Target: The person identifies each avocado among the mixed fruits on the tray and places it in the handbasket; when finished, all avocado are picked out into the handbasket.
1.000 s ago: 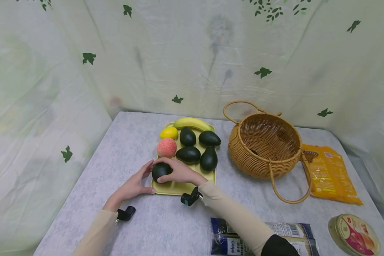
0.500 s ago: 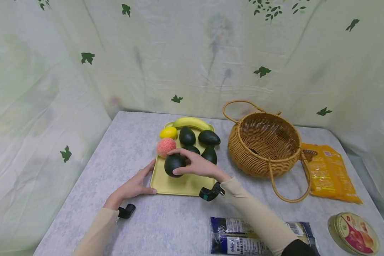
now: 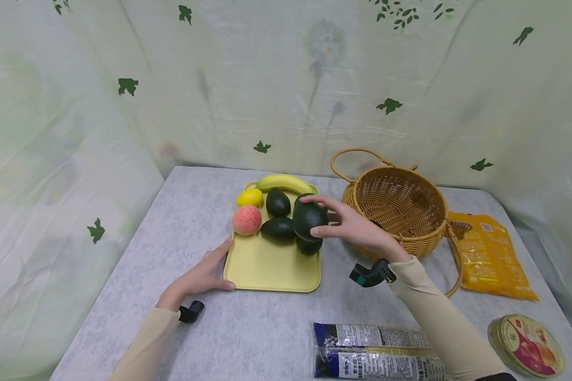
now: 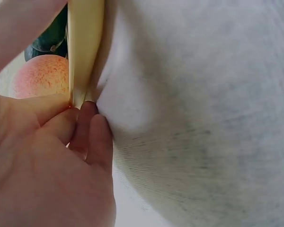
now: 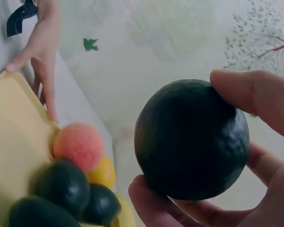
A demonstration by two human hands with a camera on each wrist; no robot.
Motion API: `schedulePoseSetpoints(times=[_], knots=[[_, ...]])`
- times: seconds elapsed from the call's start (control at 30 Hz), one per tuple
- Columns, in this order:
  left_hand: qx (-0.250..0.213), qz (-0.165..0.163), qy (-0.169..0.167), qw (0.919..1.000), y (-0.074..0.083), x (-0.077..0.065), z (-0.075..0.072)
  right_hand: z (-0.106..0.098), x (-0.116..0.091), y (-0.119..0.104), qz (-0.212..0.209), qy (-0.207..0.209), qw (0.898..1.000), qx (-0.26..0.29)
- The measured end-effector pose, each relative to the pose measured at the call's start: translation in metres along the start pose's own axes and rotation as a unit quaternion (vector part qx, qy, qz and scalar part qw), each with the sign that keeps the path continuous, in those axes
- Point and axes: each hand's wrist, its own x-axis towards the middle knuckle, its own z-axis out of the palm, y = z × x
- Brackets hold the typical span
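Note:
My right hand (image 3: 357, 225) grips a dark green avocado (image 3: 307, 219) between thumb and fingers, above the right side of the yellow tray (image 3: 271, 270). In the right wrist view that avocado (image 5: 191, 139) shows its rounded end. My left hand (image 3: 200, 275) rests at the tray's near left corner, thumb apart, fingers touching the rim. The left wrist view shows its fingertips against the tray edge (image 4: 85, 42). On the tray lie a banana (image 3: 286, 183), a lemon (image 3: 250, 198), a pink peach (image 3: 246, 220) and several more avocados (image 3: 278, 229), some partly hidden behind the held one.
A wicker basket (image 3: 400, 198) with looped handles stands right of the tray, partly behind my right hand. Beyond it lies an orange bag (image 3: 493, 256). Blue-edged packets (image 3: 362, 352) lie near the front, partly under my right forearm. A round tin (image 3: 529, 344) sits front right.
My right hand has lifted the avocado from the tray's near left corner and carried it right and away from me, toward the basket. My left hand has stayed at the tray's edge.

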Motion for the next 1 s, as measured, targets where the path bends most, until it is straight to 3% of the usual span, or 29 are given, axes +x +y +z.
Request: schedulePoseSetpoints(times=[0.17,0.57,0.83,1.0], knots=[[0.006,0.0,0.001,1.0,0.0,0.002,0.0,-0.024,-0.023,-0.003,-0.008,0.042,0.999,-0.018],[0.011,0.009,0.012,0.9998,0.004,-0.002,0.003,-0.075,-0.077,0.0,0.039,0.141,0.989,-0.024],[0.015,0.004,0.014,0.9998,0.005,-0.001,0.002,-0.1,-0.112,0.011,0.078,0.206,0.975,0.002],[0.015,-0.002,0.014,0.9998,0.004,0.0,0.002,-0.119,-0.133,0.023,0.049,0.218,0.974,0.046]])
